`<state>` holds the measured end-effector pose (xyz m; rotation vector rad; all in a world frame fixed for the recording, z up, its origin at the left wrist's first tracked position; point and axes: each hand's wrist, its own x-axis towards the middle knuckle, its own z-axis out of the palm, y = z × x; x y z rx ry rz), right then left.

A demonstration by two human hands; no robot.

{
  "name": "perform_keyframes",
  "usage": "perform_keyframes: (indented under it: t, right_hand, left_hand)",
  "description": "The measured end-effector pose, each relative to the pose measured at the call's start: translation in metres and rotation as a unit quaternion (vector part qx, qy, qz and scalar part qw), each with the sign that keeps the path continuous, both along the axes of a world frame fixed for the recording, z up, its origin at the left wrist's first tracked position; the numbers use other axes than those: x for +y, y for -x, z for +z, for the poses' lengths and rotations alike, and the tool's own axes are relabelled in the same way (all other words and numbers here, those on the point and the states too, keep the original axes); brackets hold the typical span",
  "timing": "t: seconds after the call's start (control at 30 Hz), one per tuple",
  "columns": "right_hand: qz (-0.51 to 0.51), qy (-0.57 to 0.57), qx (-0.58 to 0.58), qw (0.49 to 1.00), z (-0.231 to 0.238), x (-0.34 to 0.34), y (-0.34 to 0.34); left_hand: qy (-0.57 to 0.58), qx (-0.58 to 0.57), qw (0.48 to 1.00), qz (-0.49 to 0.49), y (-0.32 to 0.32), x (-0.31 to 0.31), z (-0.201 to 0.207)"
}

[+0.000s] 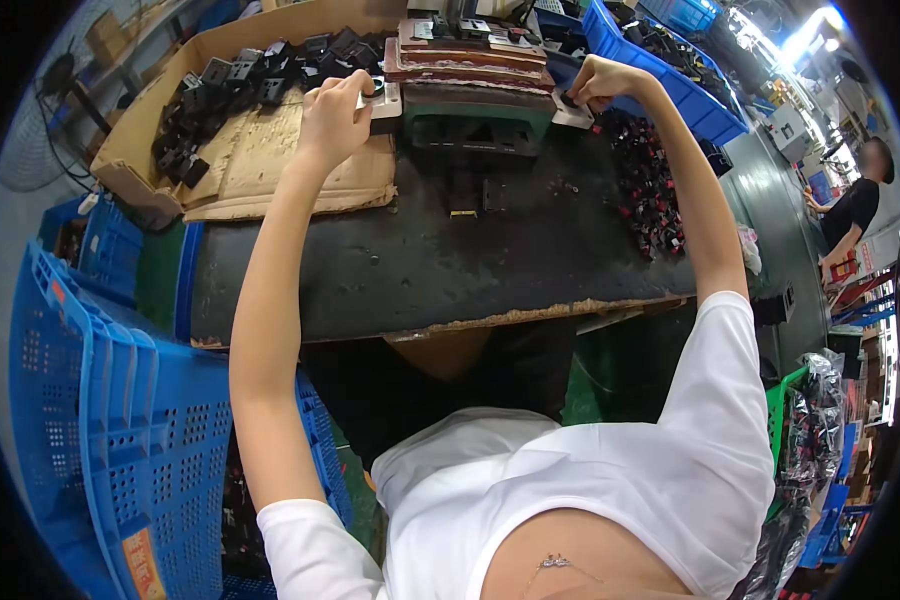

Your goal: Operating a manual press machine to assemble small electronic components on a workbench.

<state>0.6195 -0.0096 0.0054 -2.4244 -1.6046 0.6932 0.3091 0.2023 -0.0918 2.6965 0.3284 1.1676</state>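
Here, 2 pale blocks (387, 105) with black parts (569, 100).

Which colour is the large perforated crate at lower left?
The crate is mostly blue, shown in the head view.

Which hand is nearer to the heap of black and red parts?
Right. The right hand is just beyond the far end of the heap of black and red parts; the left hand is farther off, to its left, by the cardboard tray.

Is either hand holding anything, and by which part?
Cannot tell: left hand is at one whitish block, right hand at another; the grips are unclear.
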Motion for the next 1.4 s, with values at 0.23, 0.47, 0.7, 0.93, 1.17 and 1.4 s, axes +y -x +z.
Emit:
perform_keyframes:
  t: [0.23, 0.47, 0.7, 0.93, 1.17, 1.4]
  right_hand:
    - [-0.02, 0.024, -0.029, 0.999, 0.001, 0.008, 0.004]
    - [0.007, 0.031, -0.047, 0.998, 0.002, 0.008, 0.008]
    - [0.0, 0.019, -0.038, 0.999, 0.004, 0.007, 0.012]
    - [-0.005, 0.013, -0.034, 0.999, 0.003, 0.007, 0.008]
    - [0.086, -0.007, -0.242, 0.966, 0.035, 0.033, 0.03]
    - [0.106, -0.291, -0.329, 0.892, 0.012, 0.063, 0.047]
  left_hand:
    - [-0.009, -0.01, 1.0, 0.002, 0.001, 0.0, 0.0]
    - [-0.044, -0.05, 0.998, 0.001, -0.001, -0.011, -0.004]
    - [-0.044, -0.06, 0.997, 0.01, -0.001, -0.009, -0.003]
    - [-0.041, -0.051, 0.998, 0.015, -0.002, -0.008, -0.004]
    - [-0.065, -0.046, 0.996, 0.026, 0.003, -0.009, 0.001]
    - [-0.056, -0.076, 0.995, 0.036, 0.01, -0.004, 0.0]
